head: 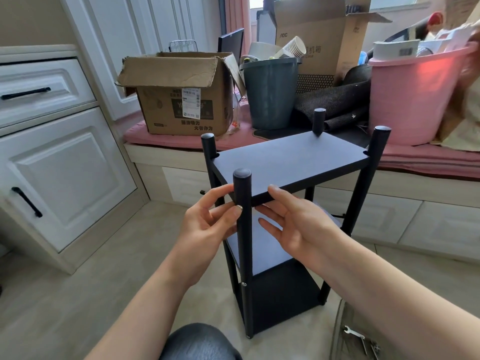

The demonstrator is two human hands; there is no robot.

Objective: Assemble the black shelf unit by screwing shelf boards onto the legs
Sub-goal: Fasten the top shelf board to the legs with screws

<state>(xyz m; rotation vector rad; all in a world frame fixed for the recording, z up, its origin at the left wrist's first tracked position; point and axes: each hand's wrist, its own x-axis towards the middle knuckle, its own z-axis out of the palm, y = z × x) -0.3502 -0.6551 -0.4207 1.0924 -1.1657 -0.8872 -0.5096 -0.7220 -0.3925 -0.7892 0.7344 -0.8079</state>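
Note:
The black shelf unit (275, 289) stands upright on the floor in front of me, with several round black legs and three boards. The top shelf board (288, 162) sits between the leg tops. My left hand (207, 224) pinches the near front leg (244, 242) just below that board's corner, thumb and fingertips curled around the leg. My right hand (296, 224) holds the board's near edge right of the leg, thumb on top and fingers beneath. A middle board (259, 248) and a bottom board (283, 294) lie below.
A small wrench (353, 333) and metal hardware lie on a bag at the bottom right. Behind the shelf runs a window seat with a cardboard box (179, 100), a grey bucket (270, 92) and a pink tub (413, 97). White cabinets (59, 178) stand left. My knee (200, 344) is below.

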